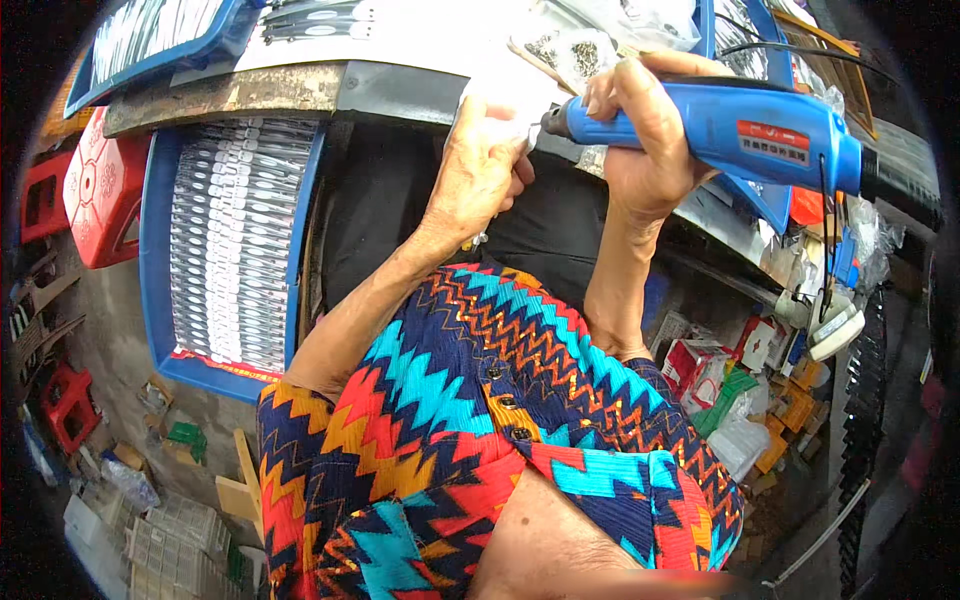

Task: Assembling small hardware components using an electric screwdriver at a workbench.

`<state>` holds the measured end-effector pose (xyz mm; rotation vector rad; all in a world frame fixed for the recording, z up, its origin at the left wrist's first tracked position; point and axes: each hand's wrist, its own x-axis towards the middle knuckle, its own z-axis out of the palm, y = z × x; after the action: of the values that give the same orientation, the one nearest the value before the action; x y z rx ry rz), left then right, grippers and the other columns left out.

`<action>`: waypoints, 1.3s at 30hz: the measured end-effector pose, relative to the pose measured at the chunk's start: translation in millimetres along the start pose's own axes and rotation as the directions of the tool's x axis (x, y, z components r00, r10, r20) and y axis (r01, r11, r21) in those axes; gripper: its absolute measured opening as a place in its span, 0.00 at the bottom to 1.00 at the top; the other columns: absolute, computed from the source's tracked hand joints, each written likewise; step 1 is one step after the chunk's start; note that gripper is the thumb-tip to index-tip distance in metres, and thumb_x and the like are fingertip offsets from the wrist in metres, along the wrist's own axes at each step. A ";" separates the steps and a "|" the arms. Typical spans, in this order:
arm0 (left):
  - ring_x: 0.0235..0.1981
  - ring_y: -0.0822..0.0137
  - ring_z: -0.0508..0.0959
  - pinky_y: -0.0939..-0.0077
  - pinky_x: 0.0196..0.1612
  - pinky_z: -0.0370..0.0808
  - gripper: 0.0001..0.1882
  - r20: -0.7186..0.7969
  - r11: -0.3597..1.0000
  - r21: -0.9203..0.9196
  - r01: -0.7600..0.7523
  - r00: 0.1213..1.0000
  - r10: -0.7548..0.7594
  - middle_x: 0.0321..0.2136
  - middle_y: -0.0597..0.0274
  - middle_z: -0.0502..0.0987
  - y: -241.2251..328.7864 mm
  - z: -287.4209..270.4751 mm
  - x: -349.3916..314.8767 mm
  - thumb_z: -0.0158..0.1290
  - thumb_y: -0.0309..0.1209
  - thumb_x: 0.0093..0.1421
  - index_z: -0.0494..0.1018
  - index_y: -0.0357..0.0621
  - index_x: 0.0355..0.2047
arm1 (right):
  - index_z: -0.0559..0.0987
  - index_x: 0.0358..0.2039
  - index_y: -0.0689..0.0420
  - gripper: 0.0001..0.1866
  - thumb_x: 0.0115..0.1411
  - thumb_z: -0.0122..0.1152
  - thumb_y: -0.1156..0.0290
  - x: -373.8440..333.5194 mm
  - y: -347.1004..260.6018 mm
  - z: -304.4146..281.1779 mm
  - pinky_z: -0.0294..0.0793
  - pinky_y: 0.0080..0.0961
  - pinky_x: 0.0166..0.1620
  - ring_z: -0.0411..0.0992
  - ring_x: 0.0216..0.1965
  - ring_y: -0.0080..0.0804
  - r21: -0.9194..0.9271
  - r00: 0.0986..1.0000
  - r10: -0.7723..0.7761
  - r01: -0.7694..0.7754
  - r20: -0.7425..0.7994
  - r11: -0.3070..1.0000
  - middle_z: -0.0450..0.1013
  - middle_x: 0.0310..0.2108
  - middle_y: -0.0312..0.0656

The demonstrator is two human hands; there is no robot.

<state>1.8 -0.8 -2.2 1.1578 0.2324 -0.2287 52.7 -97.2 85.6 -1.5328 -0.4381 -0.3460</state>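
Observation:
My right hand (645, 140) is wrapped round a blue electric screwdriver (745, 130), which lies nearly level with its dark tip pointing left. Its tip meets a small white piece (534, 132) pinched in my left hand (482, 160); the fingers cover most of that piece, so I cannot make out its kind. Both hands are above the near edge of the workbench (400, 92). Just beyond them lies a clear plastic bag (575, 52) with small dark bits in it.
At left, a blue tray (152, 250) holds rows of slim dark-and-white pieces (235, 240). Another blue tray (215, 45) sits on the bench's far left. A red stool (105, 185) stands left. A dark cord (826, 235) hangs by the screwdriver; boxes and bags (740, 440) clutter the lower right.

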 end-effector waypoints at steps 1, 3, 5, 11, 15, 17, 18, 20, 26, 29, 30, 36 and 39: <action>0.11 0.77 0.66 0.84 0.11 0.62 0.11 0.002 1.000 0.009 -0.013 1.000 0.013 0.16 0.60 0.69 -0.3 0.2 0.1 0.40 0.26 0.58 0.56 0.41 0.42 | 0.68 0.29 0.67 0.07 0.47 0.52 0.83 1.7 2.5 -0.8 0.68 0.28 0.25 0.65 0.15 0.32 0.109 0.999 -0.036 0.036 0.001 0.993 0.65 0.15 0.45; 0.11 0.77 0.66 0.84 0.11 0.62 0.11 0.002 1.000 0.005 -0.024 1.000 0.024 0.16 0.60 0.69 0.7 1.1 -1.1 0.40 0.25 0.57 0.56 0.41 0.41 | 0.68 0.29 0.67 0.07 0.48 0.51 0.81 3.3 2.0 -1.1 0.67 0.29 0.26 0.64 0.15 0.31 0.238 0.997 -0.074 0.070 0.008 0.969 0.65 0.15 0.45; 0.12 0.77 0.66 0.84 0.11 0.62 0.11 0.000 0.999 0.002 -0.033 0.999 0.033 0.16 0.61 0.69 2.0 1.3 -1.9 0.40 0.24 0.57 0.56 0.42 0.41 | 0.68 0.29 0.68 0.07 0.48 0.51 0.81 2.7 -0.8 -0.7 0.67 0.29 0.25 0.63 0.15 0.31 0.268 0.998 -0.060 0.053 0.019 0.962 0.64 0.15 0.45; 0.12 0.77 0.66 0.83 0.10 0.61 0.12 -0.034 0.999 0.012 0.033 0.999 -0.032 0.15 0.61 0.69 8.9 4.0 -2.6 0.42 0.24 0.57 0.56 0.42 0.41 | 0.68 0.30 0.68 0.07 0.49 0.51 0.80 2.2 -1.3 0.5 0.66 0.29 0.25 0.63 0.15 0.31 0.281 0.996 -0.078 0.064 0.038 0.958 0.64 0.16 0.44; 0.12 0.77 0.66 0.84 0.10 0.61 0.12 -0.032 0.999 0.017 0.029 0.999 -0.029 0.15 0.62 0.69 6.5 3.6 -1.0 0.43 0.24 0.57 0.56 0.42 0.41 | 0.68 0.30 0.67 0.07 0.49 0.52 0.80 2.2 -1.6 0.2 0.65 0.29 0.25 0.63 0.15 0.30 0.279 0.996 -0.071 0.055 0.046 0.959 0.64 0.16 0.44; 0.12 0.77 0.66 0.84 0.10 0.61 0.13 -0.028 1.000 0.005 0.027 0.999 -0.026 0.15 0.62 0.69 6.4 4.0 -1.3 0.44 0.24 0.57 0.56 0.43 0.41 | 0.68 0.30 0.67 0.08 0.49 0.51 0.80 2.2 -1.7 0.2 0.65 0.29 0.25 0.63 0.15 0.30 0.287 0.997 -0.068 0.051 0.048 0.956 0.64 0.16 0.44; 0.12 0.77 0.66 0.84 0.10 0.61 0.13 -0.030 1.000 0.022 0.014 0.999 -0.014 0.15 0.62 0.69 6.6 4.2 -1.3 0.44 0.24 0.57 0.56 0.42 0.41 | 0.68 0.31 0.68 0.08 0.49 0.51 0.80 1.9 -1.3 -0.1 0.65 0.29 0.25 0.63 0.15 0.30 0.295 0.997 -0.066 0.049 0.047 0.954 0.64 0.16 0.44; 0.12 0.77 0.66 0.84 0.10 0.61 0.13 -0.032 0.999 0.038 0.004 0.999 -0.003 0.14 0.62 0.69 6.7 4.4 -1.5 0.44 0.24 0.57 0.56 0.42 0.41 | 0.68 0.31 0.67 0.08 0.49 0.51 0.80 1.6 0.3 -1.0 0.65 0.29 0.25 0.63 0.15 0.30 0.305 0.995 -0.077 0.056 0.058 0.951 0.64 0.16 0.44; 0.11 0.76 0.66 0.84 0.10 0.61 0.13 -0.029 1.000 0.015 0.004 1.000 -0.003 0.14 0.63 0.69 3.8 2.8 0.2 0.44 0.24 0.57 0.56 0.42 0.42 | 0.68 0.32 0.66 0.08 0.49 0.50 0.81 1.6 1.6 -1.1 0.65 0.29 0.25 0.62 0.15 0.30 0.309 0.995 -0.061 0.034 0.078 0.950 0.64 0.16 0.45; 0.11 0.76 0.66 0.83 0.10 0.61 0.13 -0.014 1.000 0.011 -0.017 1.000 0.017 0.14 0.63 0.69 3.9 2.4 0.9 0.43 0.23 0.57 0.56 0.42 0.42 | 0.67 0.32 0.66 0.08 0.49 0.50 0.81 2.9 5.9 -4.1 0.65 0.29 0.25 0.62 0.15 0.30 0.334 0.995 -0.049 0.015 0.093 0.943 0.63 0.16 0.44; 0.11 0.76 0.66 0.83 0.10 0.61 0.13 -0.016 0.999 0.014 -0.031 0.999 0.031 0.14 0.63 0.69 2.6 2.8 1.1 0.43 0.23 0.57 0.56 0.42 0.42 | 0.67 0.32 0.66 0.08 0.50 0.49 0.81 2.7 7.9 -5.2 0.64 0.28 0.25 0.61 0.15 0.29 0.360 0.993 -0.043 0.001 0.110 0.933 0.63 0.16 0.44; 0.11 0.77 0.64 0.85 0.10 0.59 0.15 -0.044 0.999 0.034 0.011 0.999 -0.010 0.15 0.62 0.69 4.9 2.6 -1.7 0.43 0.24 0.56 0.55 0.45 0.43 | 0.66 0.30 0.68 0.05 0.51 0.48 0.83 -1.9 10.0 10.9 0.65 0.24 0.22 0.62 0.14 0.28 0.224 0.994 -0.087 0.068 0.073 0.972 0.63 0.16 0.43; 0.11 0.77 0.66 0.84 0.10 0.61 0.14 -0.057 1.000 0.014 0.005 0.998 -0.004 0.14 0.63 0.68 5.1 4.7 0.3 0.44 0.23 0.55 0.56 0.43 0.42 | 0.67 0.30 0.68 0.05 0.50 0.50 0.82 1.3 13.0 6.5 0.66 0.25 0.22 0.63 0.14 0.28 0.193 0.990 -0.127 0.112 0.069 0.975 0.63 0.15 0.43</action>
<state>3.8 -3.2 4.1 1.1793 0.2839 -0.2019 59.7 -90.4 74.7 -1.3412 -0.6118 -0.3266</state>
